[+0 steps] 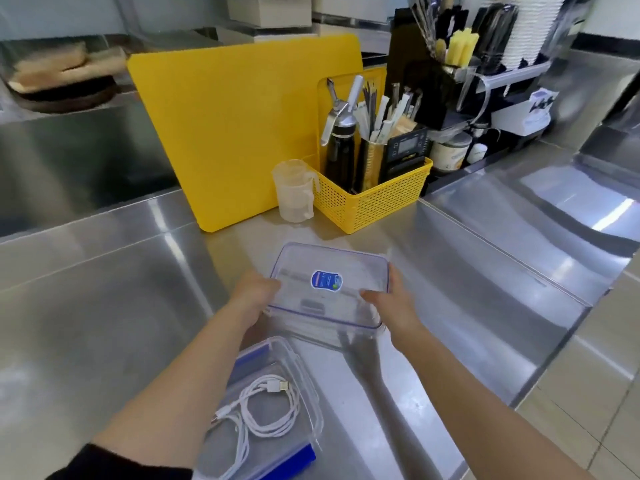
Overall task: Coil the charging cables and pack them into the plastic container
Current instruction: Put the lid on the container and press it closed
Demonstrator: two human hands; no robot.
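Steel counter (104,306), yellow basket (374,202) at the back. White cables (270,407) are coiled and lying in the near clear tray (313,400) with blue clips. Left hand (254,292) and right hand (391,299) each grip an end of the other clear half (346,265). Likely left: close it.

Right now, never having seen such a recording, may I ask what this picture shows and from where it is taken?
No machine here: a person wears a camera on the head, looking down at the two hands. The left hand and right hand grip a clear plastic piece with a blue label, over a steel counter. Nearer, white charging cables lie coiled in a second clear piece with blue clips. Behind stand a yellow basket and a measuring cup.
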